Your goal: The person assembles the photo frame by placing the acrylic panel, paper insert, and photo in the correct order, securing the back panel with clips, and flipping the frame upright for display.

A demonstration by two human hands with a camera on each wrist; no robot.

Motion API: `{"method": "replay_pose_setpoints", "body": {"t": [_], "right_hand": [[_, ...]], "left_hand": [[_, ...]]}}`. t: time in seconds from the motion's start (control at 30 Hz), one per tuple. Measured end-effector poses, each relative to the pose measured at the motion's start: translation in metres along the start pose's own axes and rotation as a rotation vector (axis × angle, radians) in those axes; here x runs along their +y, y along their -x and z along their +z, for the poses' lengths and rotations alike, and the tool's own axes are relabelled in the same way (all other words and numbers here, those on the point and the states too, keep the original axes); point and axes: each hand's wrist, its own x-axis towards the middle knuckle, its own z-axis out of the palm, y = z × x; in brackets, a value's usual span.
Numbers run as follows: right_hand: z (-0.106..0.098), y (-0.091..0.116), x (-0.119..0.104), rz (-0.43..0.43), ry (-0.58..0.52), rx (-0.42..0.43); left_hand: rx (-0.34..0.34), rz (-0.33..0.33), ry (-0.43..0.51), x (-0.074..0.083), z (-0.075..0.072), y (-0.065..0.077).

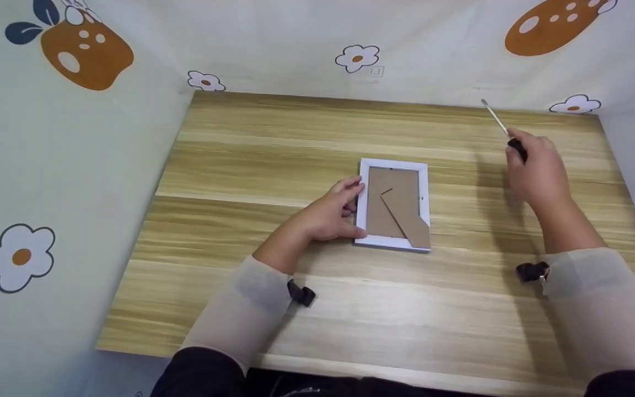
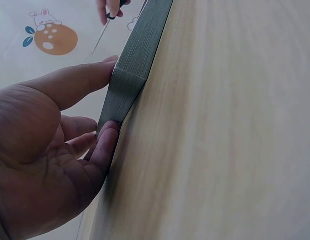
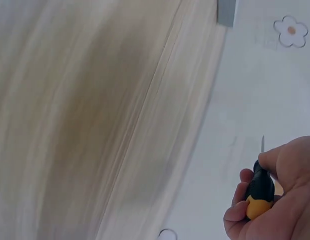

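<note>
A picture frame (image 1: 393, 243) lies face down on the table, its white border round a brown backing board (image 1: 397, 184) with an angled stand flap. My left hand (image 1: 333, 212) grips the frame's left side, thumb at the near left corner and fingers along the edge. In the left wrist view the frame's greyish side (image 2: 127, 75) shows between thumb and fingers. Over the table's right part, my right hand (image 1: 538, 168) holds a screwdriver by its handle, the metal shaft (image 1: 495, 117) pointing up and left. In the right wrist view the screwdriver handle (image 3: 260, 192) is black and yellow.
The wood-grain table (image 1: 251, 165) is backed by a pale curtain (image 1: 273, 49) printed with flowers and orange fruit. Another pale sheet (image 1: 75, 182) hangs along the left side. Small black devices (image 1: 302, 293) sit on both wrists over beige sleeves (image 1: 240, 309).
</note>
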Motion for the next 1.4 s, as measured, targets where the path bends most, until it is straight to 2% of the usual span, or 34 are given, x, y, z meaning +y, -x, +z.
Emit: {"method": "replay_pose_setpoints", "body": {"t": [0.17, 0.4, 0.73, 1.0, 1.13, 1.4], "right_hand": [[0.008, 0.014, -0.015, -0.048, -0.011, 0.007], [0.013, 0.029, -0.023, -0.077, -0.023, -0.006], [0.012, 0.045, -0.025, -0.071, 0.01, -0.005], [0.009, 0.055, -0.028, -0.045, -0.014, -0.023], [0.005, 0.059, -0.028, -0.055, -0.001, -0.047], [0.006, 0.064, -0.027, -0.107, 0.037, -0.169]], "left_hand": [[-0.002, -0.003, 0.016, 0.0, -0.001, 0.0], [0.001, 0.007, 0.019, 0.0, -0.001, 0.0], [-0.005, -0.007, 0.005, -0.002, 0.0, 0.0], [-0.004, -0.022, 0.01, 0.0, -0.001, 0.001], [-0.007, -0.017, 0.018, 0.0, -0.001, 0.001], [-0.004, 0.005, 0.034, -0.002, 0.0, -0.001]]}}
